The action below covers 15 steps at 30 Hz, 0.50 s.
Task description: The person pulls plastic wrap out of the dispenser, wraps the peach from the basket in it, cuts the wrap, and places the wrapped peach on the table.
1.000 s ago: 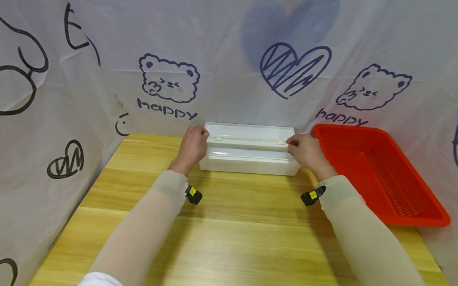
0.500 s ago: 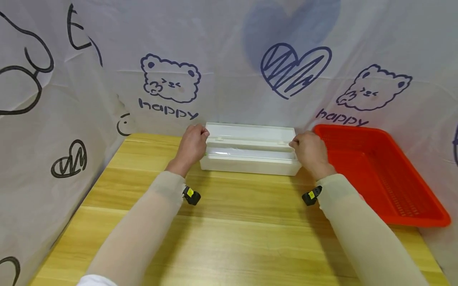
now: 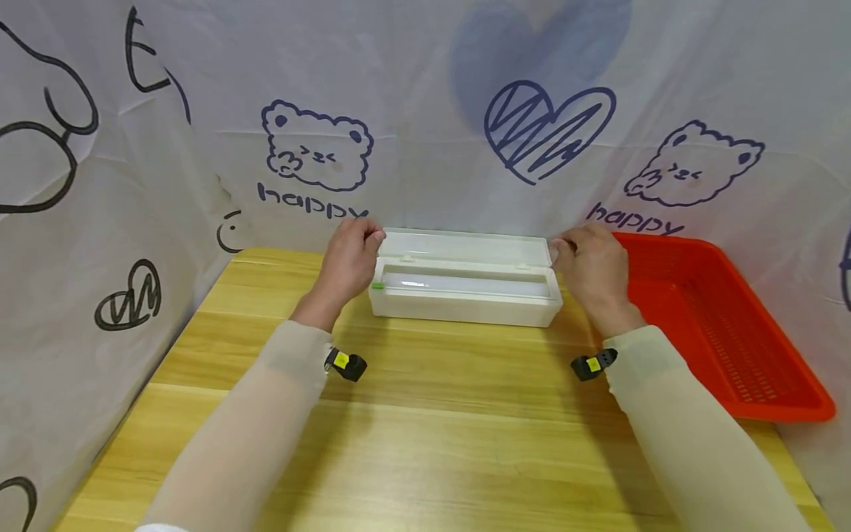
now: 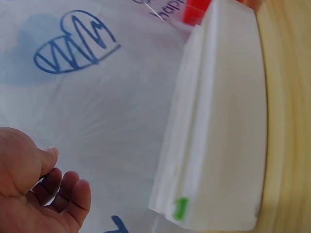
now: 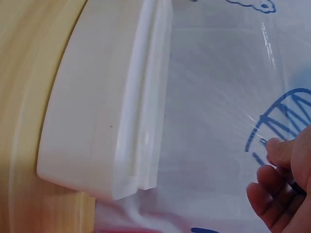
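A long white cling film dispenser [image 3: 465,307] lies on the table with its lid [image 3: 465,247] tipped back. Inside it the pale roll [image 3: 465,284] shows, and a small green tab [image 3: 378,286] marks the left end. My left hand [image 3: 349,255], above the left end, pinches a corner of thin clear cling film [image 4: 92,128] between thumb and forefinger. Above the right end my right hand [image 3: 595,270] pinches the other corner. Creases and glints spread from both fingertips in the wrist views. The film is barely visible in the head view.
At the right stands a red plastic basket [image 3: 718,410] close beside my right hand. The wooden table [image 3: 452,414] reaches toward me in front of the dispenser. A white cloth [image 3: 425,148] with drawn bears and hearts hangs directly behind.
Both hands have risen from the dispenser and spread slightly apart, the right hand moving outward. The roll and the green tab at the left end now show more plainly.
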{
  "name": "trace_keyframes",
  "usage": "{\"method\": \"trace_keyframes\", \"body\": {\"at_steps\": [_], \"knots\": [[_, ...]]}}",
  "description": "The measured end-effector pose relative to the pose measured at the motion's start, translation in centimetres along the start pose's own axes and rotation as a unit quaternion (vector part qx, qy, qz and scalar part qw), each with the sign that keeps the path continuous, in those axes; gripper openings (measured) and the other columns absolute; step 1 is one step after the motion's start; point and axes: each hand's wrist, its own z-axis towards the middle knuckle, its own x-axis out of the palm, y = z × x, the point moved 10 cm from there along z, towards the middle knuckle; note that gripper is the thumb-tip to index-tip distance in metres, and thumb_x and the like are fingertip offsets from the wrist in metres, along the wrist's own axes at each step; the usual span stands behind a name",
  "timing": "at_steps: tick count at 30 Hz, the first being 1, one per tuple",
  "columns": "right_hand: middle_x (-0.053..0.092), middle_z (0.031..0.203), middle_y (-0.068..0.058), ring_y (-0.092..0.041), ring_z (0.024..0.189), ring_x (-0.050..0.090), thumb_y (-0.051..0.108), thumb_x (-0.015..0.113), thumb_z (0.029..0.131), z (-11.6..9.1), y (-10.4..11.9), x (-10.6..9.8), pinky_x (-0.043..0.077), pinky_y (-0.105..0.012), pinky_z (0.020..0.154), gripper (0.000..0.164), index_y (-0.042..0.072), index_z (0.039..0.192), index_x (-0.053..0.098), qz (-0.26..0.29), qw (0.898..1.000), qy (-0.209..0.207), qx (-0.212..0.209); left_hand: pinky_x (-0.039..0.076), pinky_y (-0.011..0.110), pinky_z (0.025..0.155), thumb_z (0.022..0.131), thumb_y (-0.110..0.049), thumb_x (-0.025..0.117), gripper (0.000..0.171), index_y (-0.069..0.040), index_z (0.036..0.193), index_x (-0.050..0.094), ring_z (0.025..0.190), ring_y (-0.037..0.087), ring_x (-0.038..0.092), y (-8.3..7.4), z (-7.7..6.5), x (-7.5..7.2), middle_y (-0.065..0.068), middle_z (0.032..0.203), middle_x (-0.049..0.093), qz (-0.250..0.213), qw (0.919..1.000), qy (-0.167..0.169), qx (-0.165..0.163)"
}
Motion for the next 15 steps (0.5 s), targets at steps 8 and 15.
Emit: {"method": "trace_keyframes", "body": {"at_steps": [8,15], "knots": [[0.065,0.118,-0.022,-0.039,0.107,0.061,0.020,0.061,0.108,-1.2,0.5,-2.8,0.058,-0.054,0.097,0.029,-0.002,0.119,0.076,0.037,0.997,-0.062,-0.002,0.049,0.042,0.095,0.115,-0.024,0.042,0.029,-0.002,0.126,0.057,0.110,0.030,0.051,-1.6,-1.8,-1.5,0.015,0.125,0.051,-0.039,0.9988,-0.023,0.019],[0.065,0.107,-0.021,-0.037,0.098,0.062,0.018,0.066,0.105,-2.1,1.2,-5.5,0.060,-0.052,0.089,0.025,-0.001,0.116,0.078,0.059,0.990,-0.128,-0.025,0.049,0.041,0.098,0.115,-0.023,0.044,0.026,-0.003,0.126,0.057,0.112,0.029,0.051,-3.1,-3.5,-2.7,0.014,0.125,0.050,-0.063,0.9969,-0.030,0.036]]}}
